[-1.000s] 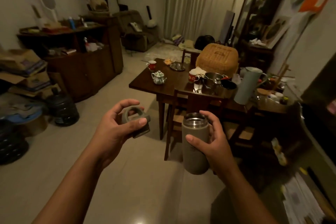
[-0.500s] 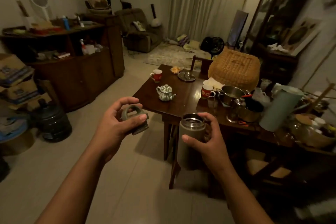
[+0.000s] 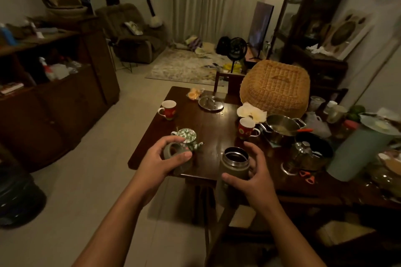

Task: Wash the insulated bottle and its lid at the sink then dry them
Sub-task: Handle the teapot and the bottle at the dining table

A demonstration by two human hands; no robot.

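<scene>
My right hand (image 3: 253,176) grips the grey-green insulated bottle (image 3: 235,163) upright, its steel mouth open and facing up. My left hand (image 3: 161,161) holds the bottle's grey lid (image 3: 173,151) with its loop handle, thumb across the front. Both are held over the near end of a dark wooden table (image 3: 208,123). The bottle's lower body is hidden behind my right hand and in shadow. No sink is in view.
On the table stand a green-patterned teapot (image 3: 186,135), two red mugs (image 3: 168,109), a pot lid (image 3: 211,103), a wicker basket (image 3: 275,88), steel pots (image 3: 282,127) and a tall pale jug (image 3: 358,154). A dark cabinet (image 3: 56,93) lines the left; a large water bottle (image 3: 19,197) stands on the floor.
The view has moved toward the table and tilted down; both hands with lid and bottle now sit over the table's near end. The grips are unchanged.
</scene>
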